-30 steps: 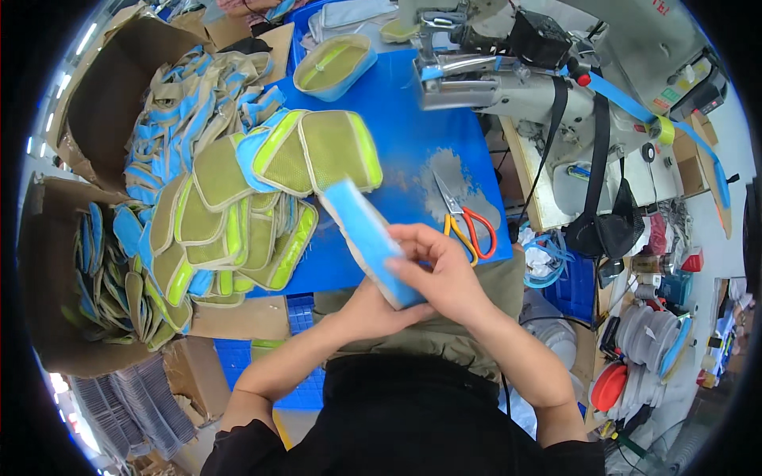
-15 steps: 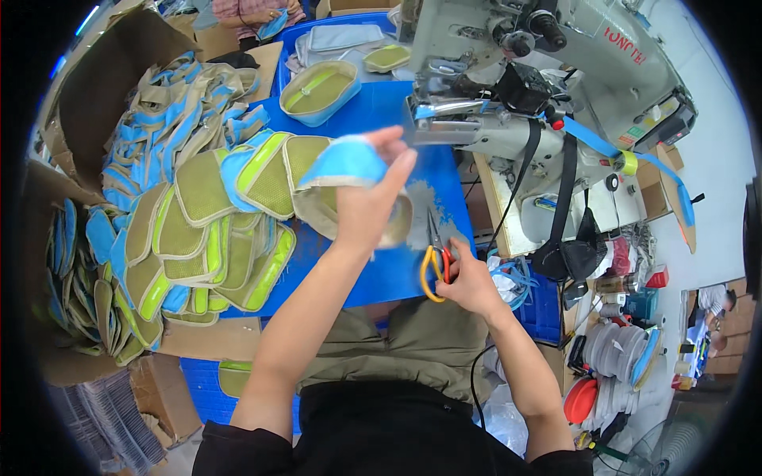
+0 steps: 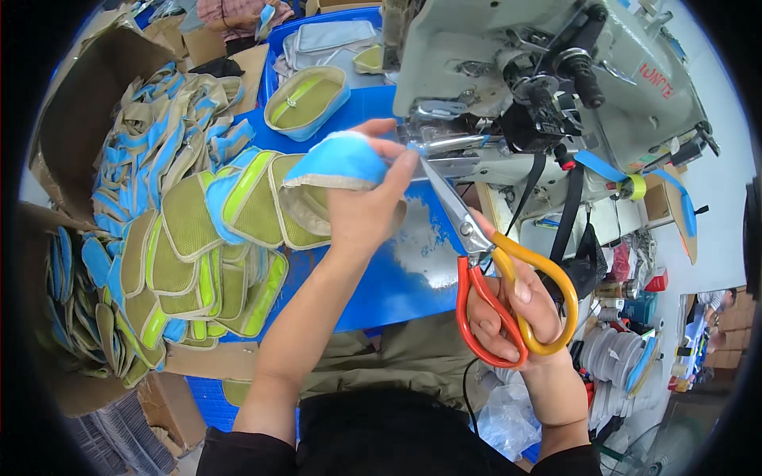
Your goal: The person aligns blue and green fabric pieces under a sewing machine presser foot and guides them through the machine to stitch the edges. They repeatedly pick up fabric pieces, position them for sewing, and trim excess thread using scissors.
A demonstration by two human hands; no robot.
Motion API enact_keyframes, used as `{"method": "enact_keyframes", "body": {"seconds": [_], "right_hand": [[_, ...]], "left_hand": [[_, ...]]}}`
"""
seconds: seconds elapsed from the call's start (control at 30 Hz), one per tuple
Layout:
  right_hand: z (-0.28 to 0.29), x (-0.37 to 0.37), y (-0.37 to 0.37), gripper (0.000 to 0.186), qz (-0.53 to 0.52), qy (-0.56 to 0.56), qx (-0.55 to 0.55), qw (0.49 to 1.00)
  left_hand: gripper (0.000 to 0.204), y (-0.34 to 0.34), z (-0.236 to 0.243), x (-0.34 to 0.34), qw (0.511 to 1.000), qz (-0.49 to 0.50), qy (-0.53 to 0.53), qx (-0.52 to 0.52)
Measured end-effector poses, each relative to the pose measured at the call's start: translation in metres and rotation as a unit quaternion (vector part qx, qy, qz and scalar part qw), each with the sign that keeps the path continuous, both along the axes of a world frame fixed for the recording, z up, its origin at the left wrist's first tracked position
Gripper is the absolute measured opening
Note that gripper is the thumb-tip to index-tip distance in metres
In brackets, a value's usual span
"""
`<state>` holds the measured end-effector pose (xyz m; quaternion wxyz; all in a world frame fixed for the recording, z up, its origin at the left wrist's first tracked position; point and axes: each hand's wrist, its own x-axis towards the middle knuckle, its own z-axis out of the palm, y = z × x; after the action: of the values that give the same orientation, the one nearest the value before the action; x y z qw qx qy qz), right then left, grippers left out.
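Observation:
My left hand is closed around a blue fabric piece with beige edging, held up over the work table. Its fingers cover part of the cloth. My right hand grips a pair of scissors with one red and one yellow handle. The blades point up and left, and their tip reaches close to my left fingertips at the edge of the cloth. Whether the tip touches the fabric I cannot tell. Left of the held piece lies a heap of olive mesh panels with lime strips and blue parts.
A sewing machine stands at the back right. An oval olive-and-blue pouch rests on the blue table. Cardboard boxes with strips and panels flank the left. Another person sits beyond the blue bin.
My right hand has lifted the scissors from the table and raised them toward my left hand, blades turned up and left. The left hand keeps the fabric piece in nearly the same place.

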<state>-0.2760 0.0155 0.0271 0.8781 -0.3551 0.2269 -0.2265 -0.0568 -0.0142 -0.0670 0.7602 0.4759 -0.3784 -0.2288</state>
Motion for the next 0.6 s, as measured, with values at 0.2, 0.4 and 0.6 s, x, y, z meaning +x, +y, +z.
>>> {"method": "enact_keyframes", "body": {"seconds": [0.2, 0.4, 0.6], "right_hand": [[-0.005, 0.005, -0.006, 0.083, -0.018, -0.02, 0.038, 0.999], [0.0, 0.02, 0.009, 0.078, -0.056, 0.026, -0.022, 0.998], [-0.014, 0.048, 0.038, 0.075, -0.137, 0.029, -0.036, 0.99]], "left_hand": [[0.013, -0.006, -0.003, 0.007, 0.999, -0.037, 0.003, 0.008], [0.018, -0.005, 0.001, 0.004, 0.997, -0.051, 0.06, -0.026], [0.02, -0.007, -0.004, 0.003, 0.995, -0.08, 0.064, -0.003]]}}
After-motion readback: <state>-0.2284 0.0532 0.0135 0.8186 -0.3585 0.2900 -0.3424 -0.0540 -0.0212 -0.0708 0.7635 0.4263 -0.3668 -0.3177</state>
